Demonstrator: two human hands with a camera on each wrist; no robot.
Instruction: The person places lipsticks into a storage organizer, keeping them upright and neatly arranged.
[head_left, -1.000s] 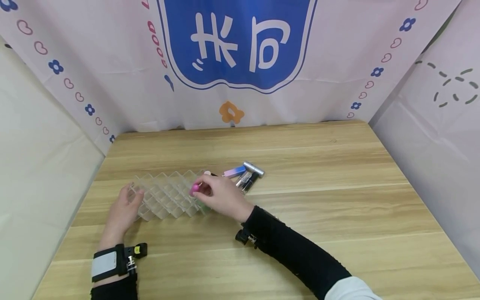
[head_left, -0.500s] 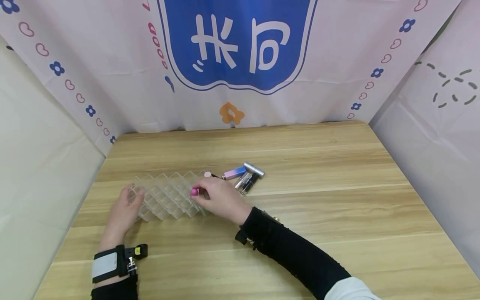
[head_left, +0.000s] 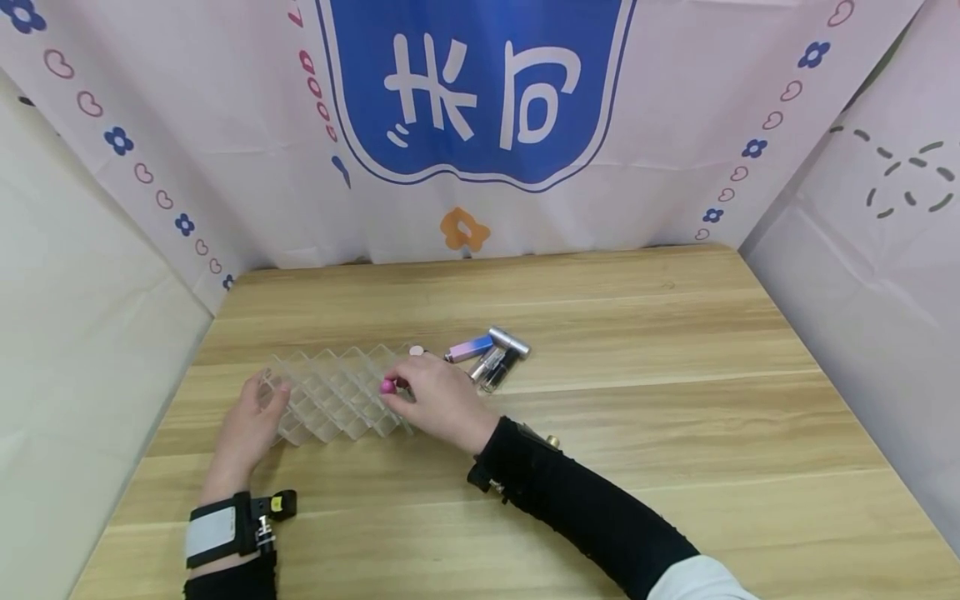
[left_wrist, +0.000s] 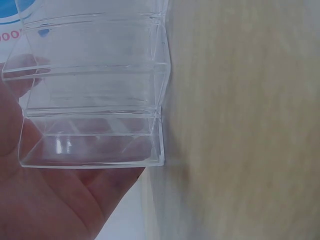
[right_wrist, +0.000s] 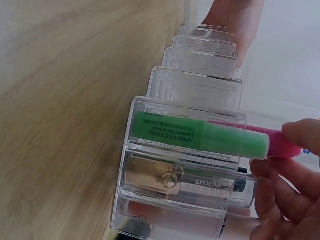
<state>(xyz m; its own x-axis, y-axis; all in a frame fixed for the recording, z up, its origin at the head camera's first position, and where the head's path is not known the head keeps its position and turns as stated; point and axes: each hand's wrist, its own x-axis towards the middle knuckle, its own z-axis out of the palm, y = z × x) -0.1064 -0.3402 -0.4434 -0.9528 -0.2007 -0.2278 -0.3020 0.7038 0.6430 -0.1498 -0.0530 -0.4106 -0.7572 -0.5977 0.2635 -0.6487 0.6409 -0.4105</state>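
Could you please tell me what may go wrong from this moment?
The pink tube, pinched by the right hand, might bump the green tube, which is close to it. The clear organizer could slide if the left hand, holding its end, loosens. The right hand might also nudge the loose black tube near it.

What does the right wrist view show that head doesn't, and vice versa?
Only right wrist: readable PROTECTION lettering on the green tube, and print on the bottle in the next slot.
Only head: loose silver tube, blue-and-pink tube, blue emblem on the back cloth.
Both: clear holder, right grip pinching the pink tube, left grip at the holder's other end, table.
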